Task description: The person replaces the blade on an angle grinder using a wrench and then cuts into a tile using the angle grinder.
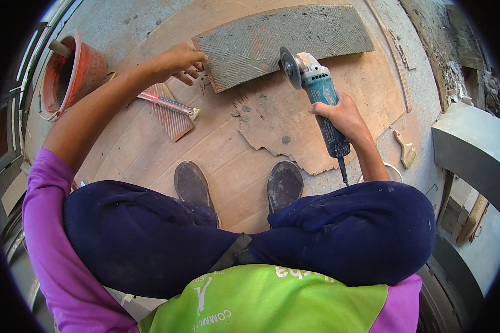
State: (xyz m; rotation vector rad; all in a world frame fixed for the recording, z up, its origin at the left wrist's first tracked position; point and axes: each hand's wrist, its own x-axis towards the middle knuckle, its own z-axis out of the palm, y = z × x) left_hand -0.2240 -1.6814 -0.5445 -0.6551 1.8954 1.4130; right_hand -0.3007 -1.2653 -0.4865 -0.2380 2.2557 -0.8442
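In my right hand [344, 117] is a teal and black angle grinder [320, 91], gripped round its body. Its disc [290, 67] stands in front of the long grey tile [286, 41], overlapping the tile's near edge in view. That tile has a ridged, mortar-smeared upper face. My left hand [184, 64] is beside the tile's left end with its fingers apart. Its fingertips reach the tile's corner; whether they press on it I cannot tell. Below that hand lies a small ridged tile piece [172, 119] with a red and white handled tool [169, 104] across it.
A red bucket [89, 66] with a stick inside stands at the left. A torn brown sheet [294, 130] lies under the grinder. Beyond my right wrist is a paintbrush [405, 150]. The grinder's cord [343, 171] runs down towards my right knee. A white-topped curved block [472, 136] stands right.
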